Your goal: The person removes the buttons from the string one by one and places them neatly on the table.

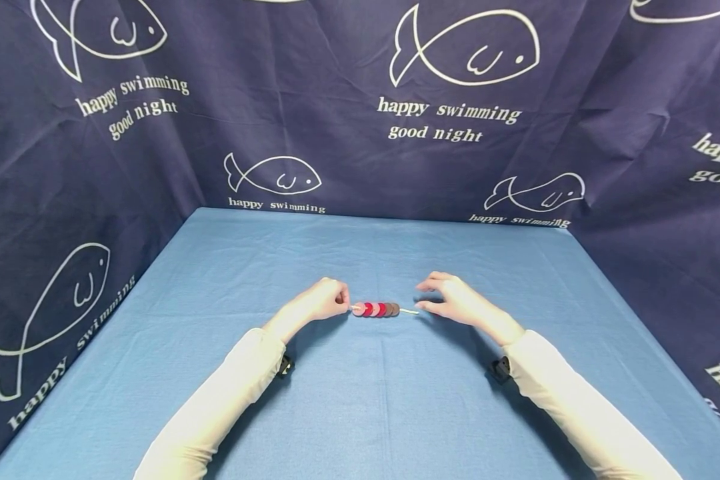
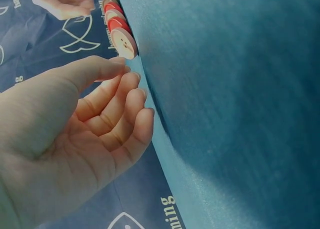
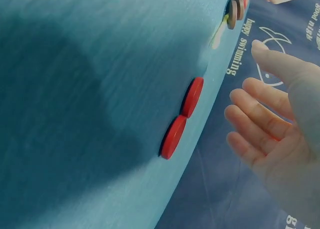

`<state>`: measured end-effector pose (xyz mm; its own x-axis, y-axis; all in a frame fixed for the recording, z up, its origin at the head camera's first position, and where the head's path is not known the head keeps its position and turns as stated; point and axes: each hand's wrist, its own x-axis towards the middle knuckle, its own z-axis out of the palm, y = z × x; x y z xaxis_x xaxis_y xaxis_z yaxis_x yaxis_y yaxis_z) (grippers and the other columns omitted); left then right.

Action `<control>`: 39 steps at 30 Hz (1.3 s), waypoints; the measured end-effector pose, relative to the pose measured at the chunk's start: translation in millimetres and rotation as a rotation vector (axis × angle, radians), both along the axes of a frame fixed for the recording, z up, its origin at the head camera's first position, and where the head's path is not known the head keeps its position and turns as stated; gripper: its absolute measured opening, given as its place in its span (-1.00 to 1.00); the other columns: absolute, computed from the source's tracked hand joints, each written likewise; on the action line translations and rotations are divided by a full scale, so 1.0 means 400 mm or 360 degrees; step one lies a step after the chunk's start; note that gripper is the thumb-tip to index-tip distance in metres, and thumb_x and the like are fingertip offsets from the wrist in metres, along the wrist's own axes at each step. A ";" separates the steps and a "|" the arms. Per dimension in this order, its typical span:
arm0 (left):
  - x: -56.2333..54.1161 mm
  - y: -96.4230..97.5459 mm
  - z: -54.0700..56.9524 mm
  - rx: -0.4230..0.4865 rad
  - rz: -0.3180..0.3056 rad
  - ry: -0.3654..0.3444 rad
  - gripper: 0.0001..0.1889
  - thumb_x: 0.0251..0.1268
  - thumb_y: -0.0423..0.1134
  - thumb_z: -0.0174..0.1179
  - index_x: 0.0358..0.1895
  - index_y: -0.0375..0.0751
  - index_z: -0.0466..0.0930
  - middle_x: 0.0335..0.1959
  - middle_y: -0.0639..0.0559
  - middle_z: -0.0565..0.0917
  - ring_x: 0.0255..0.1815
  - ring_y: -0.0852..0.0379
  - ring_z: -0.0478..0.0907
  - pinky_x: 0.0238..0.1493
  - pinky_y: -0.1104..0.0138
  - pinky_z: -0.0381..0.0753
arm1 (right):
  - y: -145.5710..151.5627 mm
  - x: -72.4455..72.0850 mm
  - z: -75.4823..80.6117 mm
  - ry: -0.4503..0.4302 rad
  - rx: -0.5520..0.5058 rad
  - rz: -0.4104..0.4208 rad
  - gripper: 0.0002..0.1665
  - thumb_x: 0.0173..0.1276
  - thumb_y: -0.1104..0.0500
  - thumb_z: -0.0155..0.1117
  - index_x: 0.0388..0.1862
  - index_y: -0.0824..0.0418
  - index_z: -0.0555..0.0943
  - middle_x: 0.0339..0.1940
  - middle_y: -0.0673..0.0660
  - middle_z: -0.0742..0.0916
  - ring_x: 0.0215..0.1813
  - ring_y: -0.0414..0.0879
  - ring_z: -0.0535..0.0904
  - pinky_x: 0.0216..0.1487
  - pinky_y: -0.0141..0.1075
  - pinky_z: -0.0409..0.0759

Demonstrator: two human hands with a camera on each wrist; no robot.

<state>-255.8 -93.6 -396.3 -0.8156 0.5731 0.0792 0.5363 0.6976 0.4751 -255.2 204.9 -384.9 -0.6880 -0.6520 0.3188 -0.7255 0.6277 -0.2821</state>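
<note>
Buttons (image 1: 377,309) on a cord (image 1: 409,311) are lying right between the hands. Left hand (image 1: 329,298) looks like it's pinching one end; right hand (image 1: 457,300) is loose, just beside the other end, holding nothing. Probably light, hard, slidey buttons on bendy cord, so I'd grab the bare cord near the right hand.

My left arm (image 1: 222,393) and right arm (image 1: 576,400) reach from the near side, converging. My left hand (image 1: 324,299) pinches thumb to index; my right hand (image 1: 456,301) holds its thumb apart from loosely bent fingers.
</note>
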 end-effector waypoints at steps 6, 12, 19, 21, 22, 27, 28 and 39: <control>0.001 0.000 0.000 -0.0016 0.0004 0.0008 -0.90 0.13 -0.38 0.18 -0.51 -0.20 0.54 -0.55 0.06 0.56 -0.54 0.26 0.34 -0.39 0.45 0.39 | -0.016 -0.002 -0.002 -0.0087 0.0022 -0.0005 -0.62 0.14 0.11 0.38 -0.12 0.32 0.65 -0.24 0.17 0.65 -0.15 0.02 0.59 -0.09 -0.10 0.53; 0.001 0.000 0.000 -0.0015 0.0002 0.0012 -0.90 0.12 -0.39 0.18 -0.52 -0.20 0.53 -0.57 0.07 0.54 -0.55 0.26 0.33 -0.40 0.45 0.38 | -0.033 -0.003 -0.007 -0.0100 0.0053 0.0022 -0.61 0.15 0.10 0.38 -0.10 0.32 0.65 -0.24 0.16 0.65 -0.14 0.01 0.58 -0.07 -0.11 0.54; 0.003 0.000 -0.002 -0.0009 0.0011 -0.0018 -0.90 0.14 -0.37 0.19 -0.51 -0.19 0.54 -0.55 0.07 0.56 -0.54 0.28 0.34 -0.39 0.46 0.38 | -0.050 -0.006 -0.013 -0.0102 0.0045 0.0061 -0.59 0.12 0.10 0.40 -0.10 0.32 0.65 -0.24 0.18 0.65 -0.15 0.03 0.58 -0.10 -0.11 0.54; 0.004 0.001 -0.002 -0.0003 0.0004 -0.0015 -0.90 0.15 -0.38 0.18 -0.50 -0.20 0.53 -0.55 0.07 0.56 -0.54 0.27 0.34 -0.39 0.46 0.38 | -0.053 -0.007 -0.012 -0.0113 0.0062 0.0064 -0.59 0.12 0.11 0.40 -0.10 0.32 0.65 -0.23 0.17 0.64 -0.15 0.02 0.58 -0.10 -0.12 0.54; 0.004 0.001 -0.002 -0.0004 0.0001 -0.0007 -0.90 0.15 -0.38 0.18 -0.50 -0.20 0.53 -0.55 0.07 0.55 -0.54 0.27 0.34 -0.40 0.46 0.38 | -0.055 -0.007 -0.011 -0.0119 0.0074 0.0064 -0.59 0.13 0.11 0.40 -0.09 0.32 0.65 -0.22 0.16 0.64 -0.14 0.01 0.58 -0.10 -0.12 0.54; 0.003 0.003 -0.001 -0.0010 -0.0008 0.0011 -0.89 0.16 -0.38 0.17 -0.50 -0.20 0.54 -0.55 0.06 0.56 -0.56 0.28 0.33 -0.41 0.46 0.37 | -0.062 -0.008 -0.011 -0.0144 0.0106 0.0069 -0.59 0.13 0.12 0.40 -0.08 0.31 0.64 -0.20 0.15 0.64 -0.12 0.01 0.58 -0.07 -0.12 0.53; 0.003 0.004 0.000 -0.0015 -0.0007 0.0016 -0.89 0.16 -0.37 0.17 -0.50 -0.20 0.55 -0.55 0.06 0.57 -0.56 0.28 0.33 -0.41 0.46 0.37 | -0.063 -0.008 -0.012 -0.0143 0.0108 0.0071 -0.59 0.12 0.12 0.41 -0.08 0.31 0.65 -0.21 0.15 0.65 -0.12 0.01 0.58 -0.06 -0.12 0.54; -0.001 0.004 -0.004 -0.0025 -0.0002 0.0015 -0.89 0.17 -0.36 0.18 -0.50 -0.21 0.55 -0.55 0.06 0.56 -0.56 0.28 0.33 -0.41 0.46 0.37 | -0.082 -0.014 -0.022 -0.0167 0.0120 0.0127 -0.56 0.08 0.06 0.44 -0.11 0.30 0.66 -0.23 0.15 0.65 -0.16 -0.01 0.58 -0.09 -0.14 0.53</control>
<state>-256.4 -92.1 -397.9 -0.8140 0.5756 0.0781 0.5418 0.7040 0.4592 -260.7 172.1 -393.8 -0.6600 -0.7253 0.1958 -0.7430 0.5917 -0.3129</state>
